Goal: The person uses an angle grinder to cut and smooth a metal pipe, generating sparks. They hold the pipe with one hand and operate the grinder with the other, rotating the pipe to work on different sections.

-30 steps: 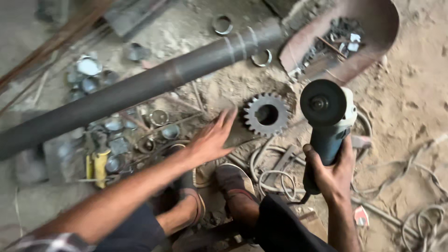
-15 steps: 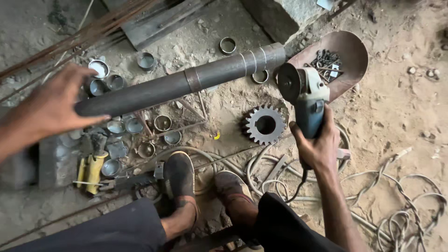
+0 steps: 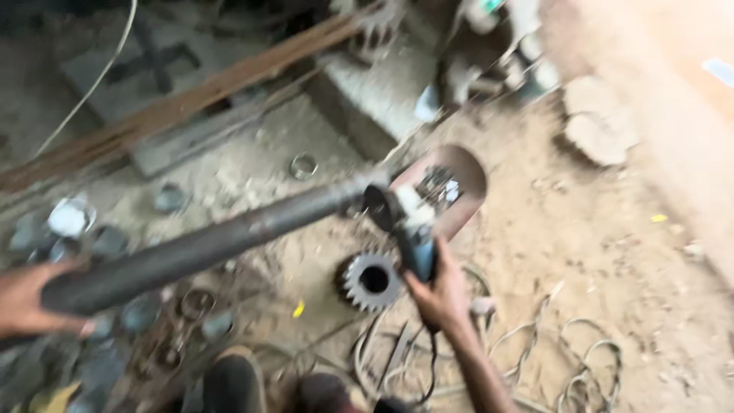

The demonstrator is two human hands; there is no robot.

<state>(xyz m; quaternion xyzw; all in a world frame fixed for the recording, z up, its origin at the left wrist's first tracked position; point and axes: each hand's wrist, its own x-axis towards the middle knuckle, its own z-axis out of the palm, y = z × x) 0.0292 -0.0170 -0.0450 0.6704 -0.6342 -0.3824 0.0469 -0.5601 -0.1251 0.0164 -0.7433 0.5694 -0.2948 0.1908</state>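
My right hand (image 3: 442, 294) shows brown against the dark blue body of the angle grinder (image 3: 409, 229), whose head is pale silver-grey with a black disc. My left hand (image 3: 27, 300) is brown too, beside a dark grey pipe (image 3: 206, 245) with a dull sheen. The toothed gear (image 3: 372, 281) is dark grey with a black centre hole. The ground (image 3: 612, 252) is sandy tan. A small yellow scrap (image 3: 298, 309) stands out. The long bars (image 3: 183, 107) are rusty reddish-brown. My shoe (image 3: 233, 382) is black.
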